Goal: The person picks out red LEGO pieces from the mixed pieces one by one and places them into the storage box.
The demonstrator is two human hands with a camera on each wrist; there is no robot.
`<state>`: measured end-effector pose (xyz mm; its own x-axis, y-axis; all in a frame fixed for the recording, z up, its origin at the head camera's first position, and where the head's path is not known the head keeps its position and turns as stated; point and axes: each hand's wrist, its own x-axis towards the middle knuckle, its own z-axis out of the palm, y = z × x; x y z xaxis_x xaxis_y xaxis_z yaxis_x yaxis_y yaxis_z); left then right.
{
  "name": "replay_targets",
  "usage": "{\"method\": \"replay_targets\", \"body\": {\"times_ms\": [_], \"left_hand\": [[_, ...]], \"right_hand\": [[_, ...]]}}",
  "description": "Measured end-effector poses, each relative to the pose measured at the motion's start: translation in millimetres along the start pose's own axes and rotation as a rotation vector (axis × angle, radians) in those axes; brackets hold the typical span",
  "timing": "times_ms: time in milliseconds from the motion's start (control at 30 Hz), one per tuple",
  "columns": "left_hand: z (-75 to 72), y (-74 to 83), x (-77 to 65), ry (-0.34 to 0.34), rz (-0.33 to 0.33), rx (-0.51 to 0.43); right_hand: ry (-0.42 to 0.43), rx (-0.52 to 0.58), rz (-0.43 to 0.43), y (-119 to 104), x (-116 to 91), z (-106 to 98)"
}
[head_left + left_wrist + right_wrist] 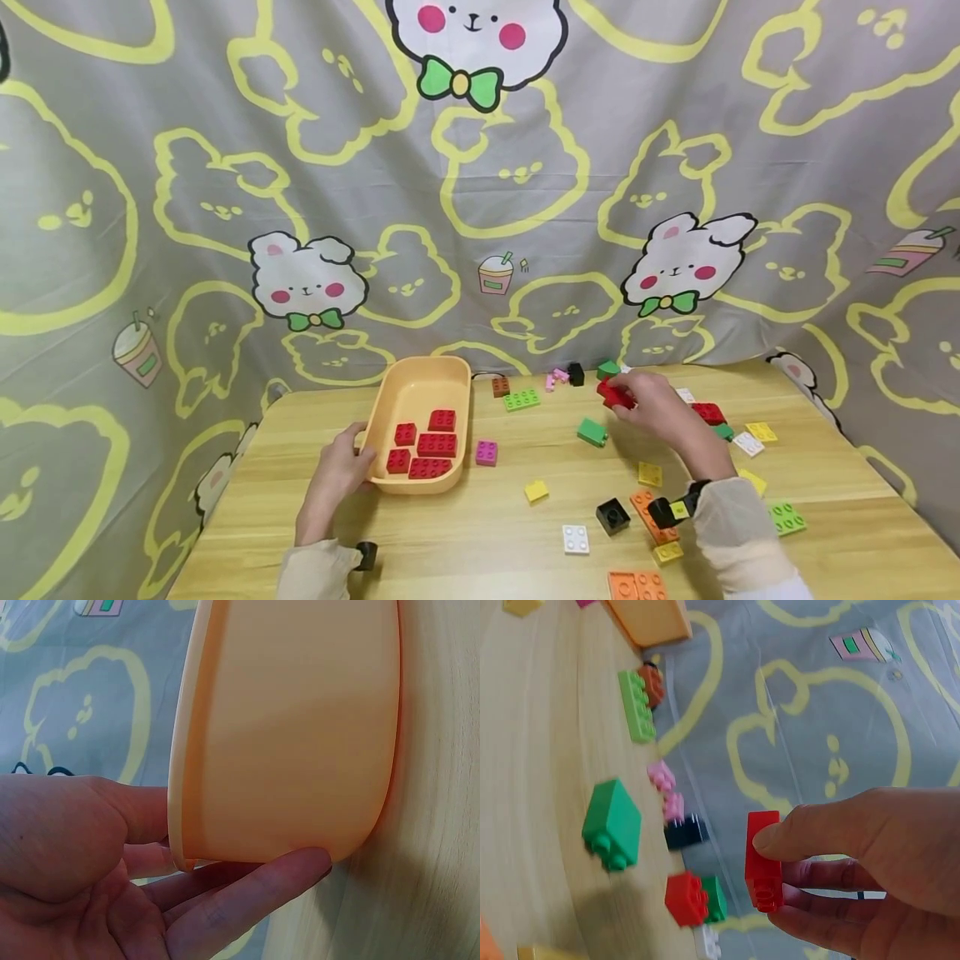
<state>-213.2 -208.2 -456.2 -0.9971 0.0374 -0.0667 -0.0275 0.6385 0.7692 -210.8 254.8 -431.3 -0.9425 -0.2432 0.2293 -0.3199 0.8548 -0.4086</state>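
Observation:
My left hand grips the near left side of an orange plastic tray, with the thumb at its rim and fingers against the outer wall. Inside the tray lie several red bricks. Toward the back right, my right hand pinches a red toy brick between thumb and fingers, above the table. Another red brick lies beside a green brick in the right wrist view. Nearer to me than the right hand is a green brick.
Loose bricks are scattered over the wooden table: a magenta one, a light green one, a black one and a white one. A red brick lies beyond the right forearm. A patterned curtain hangs behind the table.

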Motion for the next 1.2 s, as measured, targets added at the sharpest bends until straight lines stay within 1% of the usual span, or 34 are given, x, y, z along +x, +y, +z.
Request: {"method": "replay_targets", "body": {"times_ms": [233,367,500,733,933,1067,1200], "left_hand": [[-0.4,-0.1,0.5,0.005,-0.001,-0.006],[0.5,0.0,1.5,0.006,-0.001,-0.017],[0.4,-0.8,1.7,0.003,-0.009,-0.018],[-1.2,-2.1,0.4,-0.006,-0.015,-0.025],[-2.4,-1.6,-0.3,-0.008,-0.019,-0.033],[-2.2,-0.8,-0.1,-0.007,-0.014,-0.033],[-1.0,-0.1,0.7,-0.01,-0.012,-0.031]], "right_hand": [[-0.032,-0.024,-0.015,-20.2,17.7,8.9],[-0.04,-0.024,-0.049,-30.3,27.7,11.6],[-0.044,-0.003,-0.086,-42.5,39.0,14.6],[-0.077,0.016,-0.112,-66.2,58.1,22.8],[-0.11,0.024,-0.13,-83.9,76.1,35.3],[-0.143,0.012,-0.164,-95.7,89.2,45.4],[-0.148,0.006,-0.202,-108.2,101.3,55.3]]}}
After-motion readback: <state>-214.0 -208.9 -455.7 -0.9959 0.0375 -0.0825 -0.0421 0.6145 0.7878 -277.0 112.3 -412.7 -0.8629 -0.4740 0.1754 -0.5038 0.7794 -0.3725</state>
